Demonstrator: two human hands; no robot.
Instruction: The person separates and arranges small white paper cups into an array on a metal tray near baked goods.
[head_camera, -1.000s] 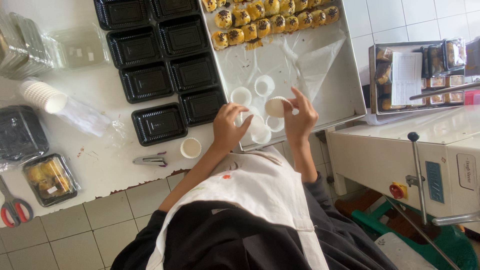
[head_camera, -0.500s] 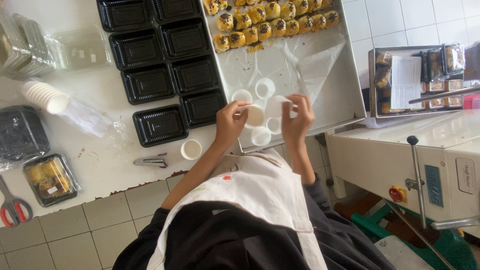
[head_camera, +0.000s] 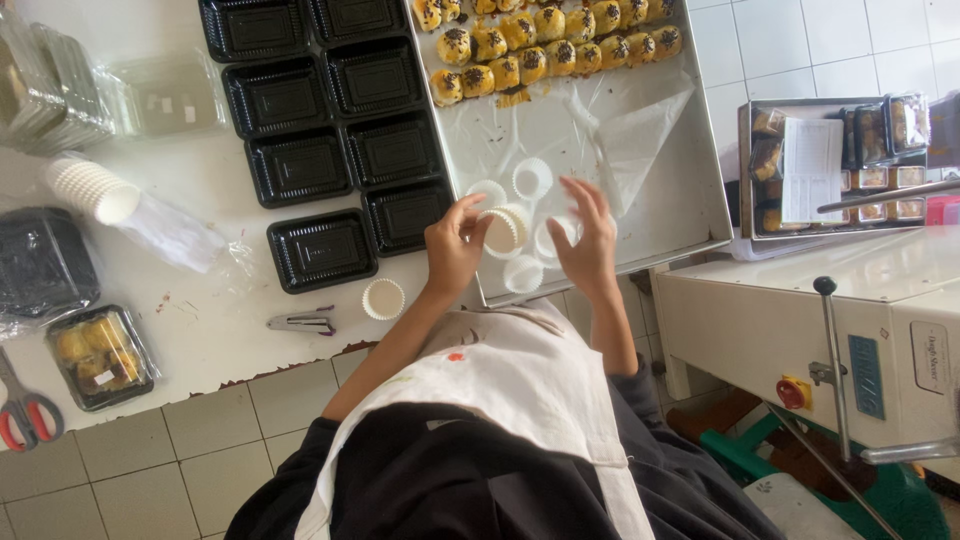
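Over the near edge of the metal baking tray (head_camera: 690, 200), my left hand (head_camera: 452, 248) pinches a small stack of white paper cups (head_camera: 503, 230), while my right hand (head_camera: 587, 245) hangs spread and empty just at its 3 o'clock, fingertips near the loose cups (head_camera: 532, 178) lying on the tray's liner. I judge I am peeling single cups off the stack; the next move calls for a light fingertip pull on one fluted rim. The pastries (head_camera: 545, 40) sit at 12 o'clock, the black trays (head_camera: 320, 170) at 10
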